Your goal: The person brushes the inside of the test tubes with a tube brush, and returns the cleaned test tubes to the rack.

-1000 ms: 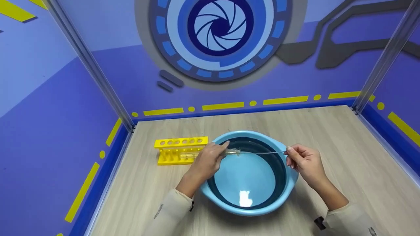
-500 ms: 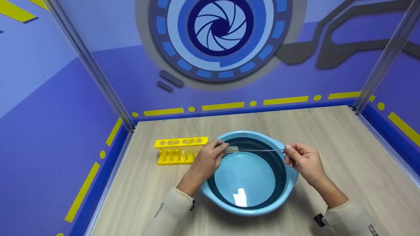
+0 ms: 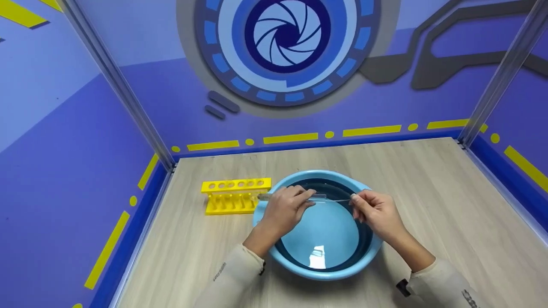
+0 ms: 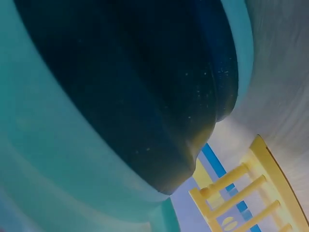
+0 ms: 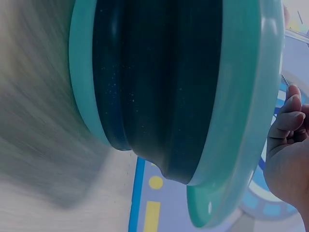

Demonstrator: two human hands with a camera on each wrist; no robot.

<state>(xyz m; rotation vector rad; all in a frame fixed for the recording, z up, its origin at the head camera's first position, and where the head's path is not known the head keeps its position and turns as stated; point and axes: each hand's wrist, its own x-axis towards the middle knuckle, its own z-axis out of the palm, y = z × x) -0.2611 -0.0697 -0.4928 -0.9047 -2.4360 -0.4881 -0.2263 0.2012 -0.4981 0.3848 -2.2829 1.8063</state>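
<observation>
Above a light blue basin (image 3: 319, 275), my left hand (image 3: 284, 209) grips a clear glass test tube (image 3: 320, 196) lying roughly level. Its fingers cover the tube's middle. From the right end of the tube sticks the thin wire handle of a test tube brush (image 3: 340, 200). My right hand (image 3: 381, 214) pinches that wire between thumb and fingertips. The bristles are hard to make out. In the right wrist view, the curled fingers of the right hand (image 5: 289, 154) show beyond the basin's rim. The left wrist view shows the basin wall (image 4: 120, 96) but no hand.
A yellow test tube rack (image 3: 233, 210) stands left of the basin, with holes along its top bar and pegs below. Light glints off the basin's bottom. Blue printed panels (image 3: 295, 124) close off the wooden table (image 3: 445, 188) at the back and sides.
My left hand has moved right with the test tube, while my right hand has shifted left. Less of the brush's wire shows between the tube and the right fingers.
</observation>
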